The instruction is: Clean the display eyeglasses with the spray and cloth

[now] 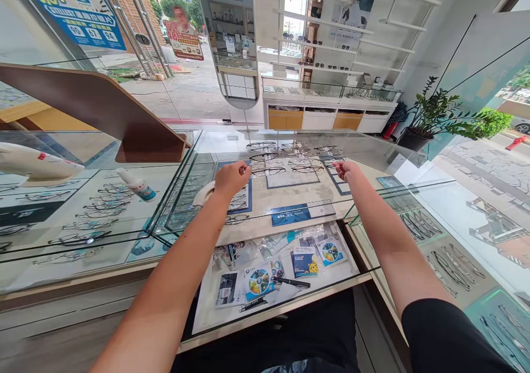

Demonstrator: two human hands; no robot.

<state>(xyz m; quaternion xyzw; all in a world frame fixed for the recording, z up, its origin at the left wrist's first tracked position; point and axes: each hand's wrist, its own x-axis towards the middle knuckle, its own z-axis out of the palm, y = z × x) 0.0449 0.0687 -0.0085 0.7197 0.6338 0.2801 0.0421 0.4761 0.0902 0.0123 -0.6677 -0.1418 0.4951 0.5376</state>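
Note:
My left hand (232, 179) is over the glass counter with its fingers curled into a pinch. A dark-rimmed pair of glasses (269, 170) lies right beside its fingertips; whether they touch it I cannot tell. Opposite, my right hand (346, 171) is also closed, thumb and fingers together near a dark frame (328, 149). Anything in either pinch is too small to name. Between the hands, several eyeglass frames (307, 169) sit in rows on the glass top (351, 141). Below the glass show blue-edged display panels (292, 185).
An open drawer (207, 307) in front of me holds leaflets, discs and a black pen (291, 282). A spray bottle (136, 184) stands left, near a brown panel (153, 149). Glass cases of eyeglasses flank both sides. A standing mirror (232, 42) and potted plant (416, 138) are beyond.

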